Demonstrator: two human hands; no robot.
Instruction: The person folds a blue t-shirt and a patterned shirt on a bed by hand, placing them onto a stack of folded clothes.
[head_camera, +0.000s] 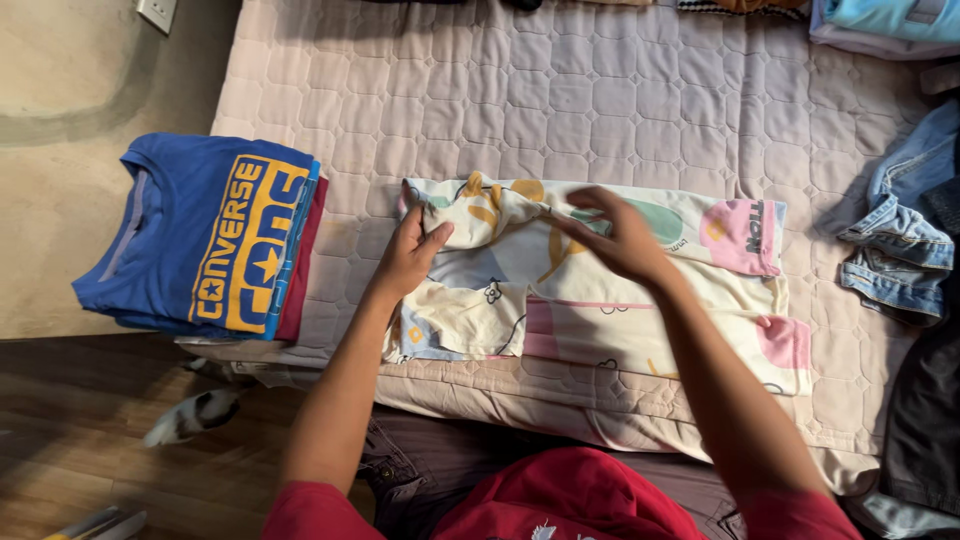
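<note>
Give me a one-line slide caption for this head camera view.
Left hand and right hand gather a cream patterned garment on a quilted mattress, beside a folded blue shirt stack.

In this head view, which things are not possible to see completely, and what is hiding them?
- Printed cream garment: parts covered by the left hand and right hand.
- Folded stack: the blue shirt on top hides the lower pieces.
- Denim jeans: cut by the right edge.
- Clothes at the top: cut by the upper edge.
</note>
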